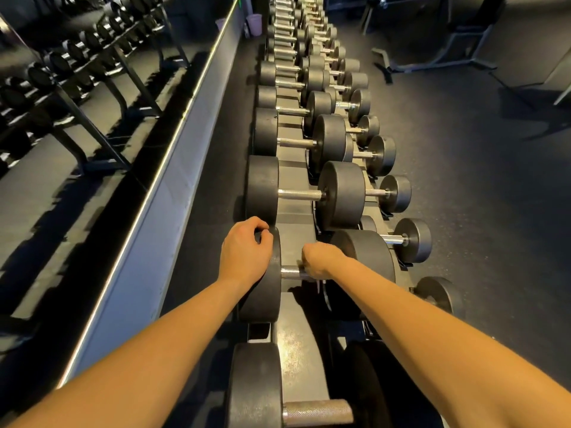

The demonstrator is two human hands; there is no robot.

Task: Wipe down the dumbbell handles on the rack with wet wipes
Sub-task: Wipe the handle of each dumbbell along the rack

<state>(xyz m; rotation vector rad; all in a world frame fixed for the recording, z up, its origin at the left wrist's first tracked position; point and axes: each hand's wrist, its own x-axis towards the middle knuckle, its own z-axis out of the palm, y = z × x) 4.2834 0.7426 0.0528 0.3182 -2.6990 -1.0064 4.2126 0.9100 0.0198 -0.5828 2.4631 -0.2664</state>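
Note:
A long rack [293, 211] of black dumbbells with knurled steel handles runs away from me. My right hand [319, 261] is curled round the steel handle [289, 272] of a large dumbbell on the top row; no wipe shows, and anything in the palm is hidden. My left hand [245, 251] rests on top of that dumbbell's left weight head [265, 291], fingers curled over its upper edge. The dumbbell's right head [367, 257] sits just past my right wrist.
Another big dumbbell handle [318, 412] lies nearest me. A lower front row of smaller dumbbells [408, 239] runs along the right. A mirror wall [92, 118] is at left, dark rubber floor [479, 196] at right, bench frames [432, 57] at far right, a purple bin [255, 24] far back.

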